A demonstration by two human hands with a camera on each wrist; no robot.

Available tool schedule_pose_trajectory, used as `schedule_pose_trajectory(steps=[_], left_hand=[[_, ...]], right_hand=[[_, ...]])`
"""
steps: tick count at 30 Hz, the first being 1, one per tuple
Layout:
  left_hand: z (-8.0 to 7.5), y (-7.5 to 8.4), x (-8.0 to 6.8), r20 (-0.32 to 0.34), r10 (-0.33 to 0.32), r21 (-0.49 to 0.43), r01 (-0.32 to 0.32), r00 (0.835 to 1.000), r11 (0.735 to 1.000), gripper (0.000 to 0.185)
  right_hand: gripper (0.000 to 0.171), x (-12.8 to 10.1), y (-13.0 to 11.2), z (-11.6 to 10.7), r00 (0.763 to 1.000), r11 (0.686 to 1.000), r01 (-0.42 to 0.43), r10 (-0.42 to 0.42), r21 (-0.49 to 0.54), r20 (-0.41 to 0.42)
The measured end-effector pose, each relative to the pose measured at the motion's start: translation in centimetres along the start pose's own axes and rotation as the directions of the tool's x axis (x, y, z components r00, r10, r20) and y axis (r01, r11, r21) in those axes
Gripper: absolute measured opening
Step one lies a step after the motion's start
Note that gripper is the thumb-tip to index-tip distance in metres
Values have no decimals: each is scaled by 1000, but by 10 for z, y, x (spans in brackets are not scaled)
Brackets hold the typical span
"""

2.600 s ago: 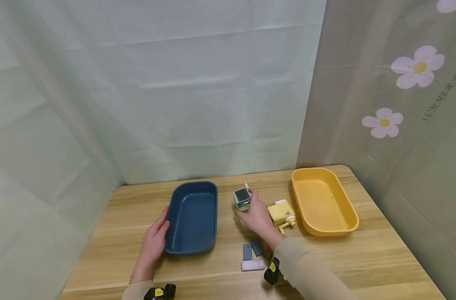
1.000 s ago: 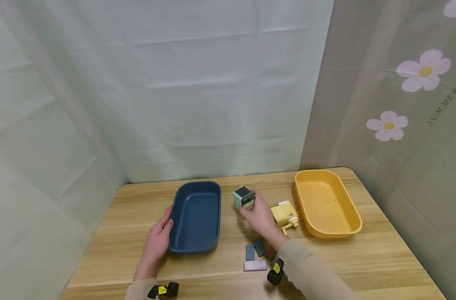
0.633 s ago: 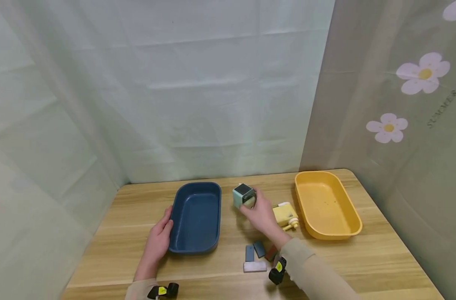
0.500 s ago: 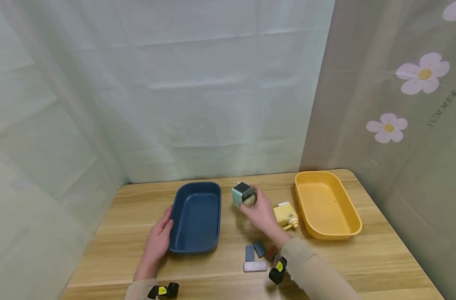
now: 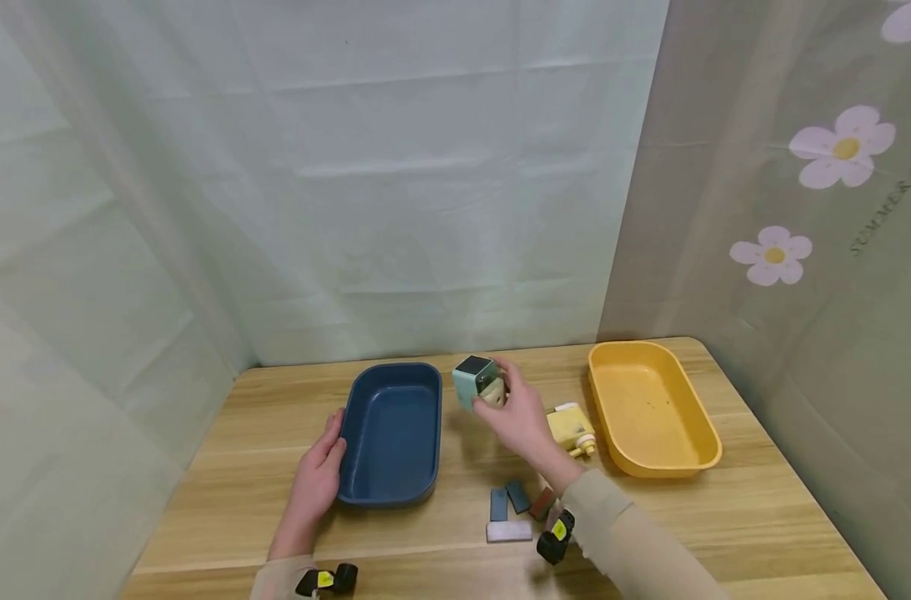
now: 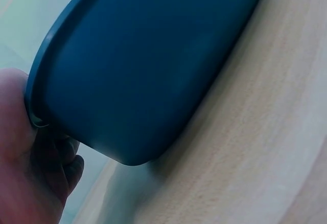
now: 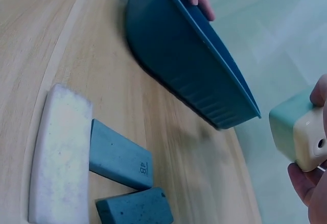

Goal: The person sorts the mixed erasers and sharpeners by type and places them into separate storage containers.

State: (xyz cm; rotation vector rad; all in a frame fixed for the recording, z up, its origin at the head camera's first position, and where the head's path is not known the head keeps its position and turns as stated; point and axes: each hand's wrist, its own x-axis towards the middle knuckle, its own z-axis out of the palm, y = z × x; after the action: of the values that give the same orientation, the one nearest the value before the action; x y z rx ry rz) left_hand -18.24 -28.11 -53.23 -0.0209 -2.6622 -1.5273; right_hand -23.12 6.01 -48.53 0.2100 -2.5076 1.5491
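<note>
Head view, left to right: the left hand [image 5: 314, 483] rests with straight fingers against the blue tray [image 5: 390, 433], while the right hand [image 5: 517, 414] pinches a mint-green pencil sharpener [image 5: 476, 381] aloft at frame centre. That fingertip hold looks shallow, so the sharpener could slip onto the table [image 5: 725, 517].

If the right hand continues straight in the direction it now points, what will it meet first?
Probably the blue tray. The right hand grips the small mint-green box above the table, pointing up-left toward the tray's far right corner. Height is unclear, so it could pass over the rim.
</note>
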Motion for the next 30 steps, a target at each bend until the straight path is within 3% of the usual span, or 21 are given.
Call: schedule_pose_trajectory(steps=[5, 15, 23, 30], left_hand=[[-1, -1, 0, -1, -2, 5, 2, 1000, 1000, 54], [0, -1, 0, 7, -4, -9, 4, 1000, 1000, 54], [1, -1, 1, 13, -4, -9, 4, 1000, 1000, 54], [1, -1, 0, 7, -10, -12, 10, 1000, 1000, 53]], right_hand=[[76, 2, -3, 0, 998, 997, 60, -60, -37, 10], [74, 2, -9, 4, 995, 996, 86, -84, -28, 49], [74, 4, -11, 7, 983, 978, 175, -168, -111, 68], [75, 5, -15, 8, 979, 971, 195, -183, -136, 92]])
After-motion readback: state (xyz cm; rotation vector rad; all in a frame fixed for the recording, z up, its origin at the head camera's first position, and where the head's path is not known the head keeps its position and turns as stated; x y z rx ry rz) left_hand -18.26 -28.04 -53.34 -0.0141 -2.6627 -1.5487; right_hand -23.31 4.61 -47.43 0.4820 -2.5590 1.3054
